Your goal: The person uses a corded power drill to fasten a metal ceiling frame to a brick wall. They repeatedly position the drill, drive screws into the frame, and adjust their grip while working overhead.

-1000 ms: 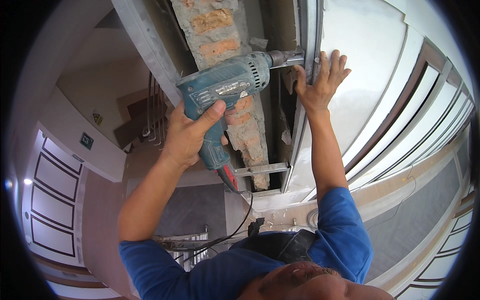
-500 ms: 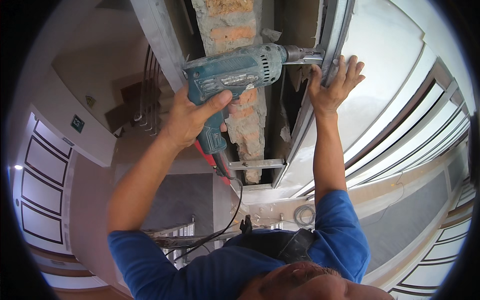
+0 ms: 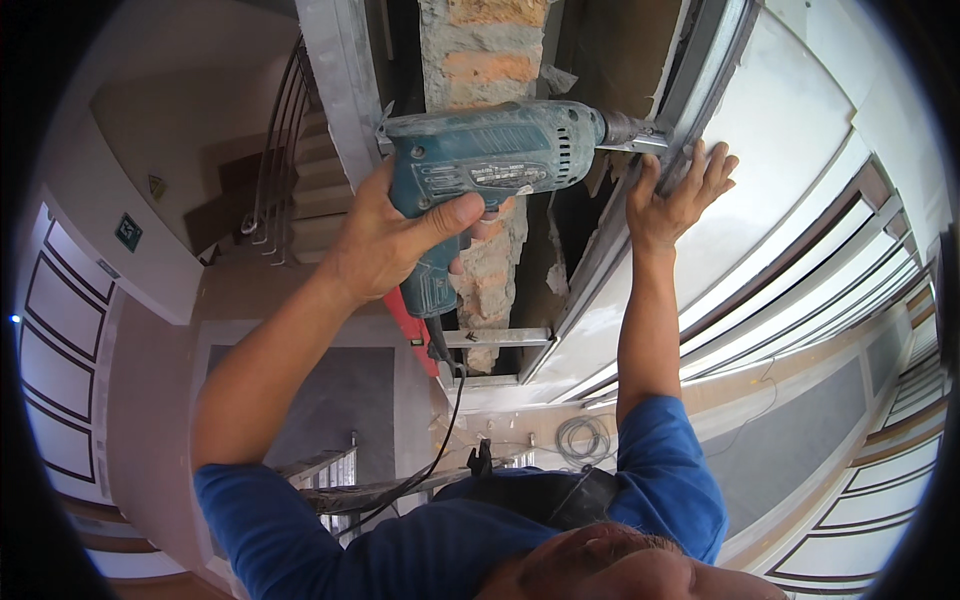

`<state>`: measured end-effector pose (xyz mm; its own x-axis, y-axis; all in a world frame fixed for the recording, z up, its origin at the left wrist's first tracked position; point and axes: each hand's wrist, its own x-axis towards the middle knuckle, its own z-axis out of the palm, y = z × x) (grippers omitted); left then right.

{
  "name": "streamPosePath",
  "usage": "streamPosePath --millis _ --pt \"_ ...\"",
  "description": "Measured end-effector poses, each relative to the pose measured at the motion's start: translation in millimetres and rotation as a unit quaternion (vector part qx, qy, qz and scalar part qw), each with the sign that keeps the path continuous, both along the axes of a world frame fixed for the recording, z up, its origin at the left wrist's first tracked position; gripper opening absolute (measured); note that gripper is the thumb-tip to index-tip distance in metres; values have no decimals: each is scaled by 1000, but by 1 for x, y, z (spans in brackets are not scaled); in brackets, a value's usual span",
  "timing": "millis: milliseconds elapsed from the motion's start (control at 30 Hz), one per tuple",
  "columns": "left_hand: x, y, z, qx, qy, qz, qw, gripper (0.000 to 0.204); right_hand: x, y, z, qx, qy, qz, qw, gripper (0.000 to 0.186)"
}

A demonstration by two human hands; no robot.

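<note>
My left hand (image 3: 405,235) is closed around the handle of a dusty teal corded drill (image 3: 480,150), held level with its chuck (image 3: 620,130) pointing right to a short metal piece at the steel channel (image 3: 705,75). My right hand (image 3: 680,200) has its fingers apart against that channel and the edge of the white panel (image 3: 775,110), just below the drill's tip. Behind the drill runs a rough brick and mortar strip (image 3: 480,60) between metal frame members. A red object (image 3: 410,325), partly hidden, hangs beside the drill's cord (image 3: 450,410).
A metal crossbar (image 3: 500,337) spans the opening. Below me are a ladder (image 3: 340,470), a coiled cable (image 3: 585,440) and grey floor covering (image 3: 310,390). A staircase with curved railing (image 3: 280,170) is at left, beside a doorway (image 3: 60,340). White railings or panels curve along the right.
The view has shifted, so the opening sits further right. The drill has turned closer to horizontal. Both hands keep their places on the drill and channel, and more red shows under the drill.
</note>
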<state>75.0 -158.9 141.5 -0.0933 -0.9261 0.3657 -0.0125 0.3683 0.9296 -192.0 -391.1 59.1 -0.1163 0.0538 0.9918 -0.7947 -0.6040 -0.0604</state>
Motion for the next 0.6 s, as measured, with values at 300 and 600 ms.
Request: streamPosePath --millis 300,600 --pt "2 -6 -2 14 -11 26 1000 51 1 1 1 -8 -12 10 1000 67" --pt "5 -8 1 7 5 -5 1000 34 3 1 1 -16 -4 3 1000 66"
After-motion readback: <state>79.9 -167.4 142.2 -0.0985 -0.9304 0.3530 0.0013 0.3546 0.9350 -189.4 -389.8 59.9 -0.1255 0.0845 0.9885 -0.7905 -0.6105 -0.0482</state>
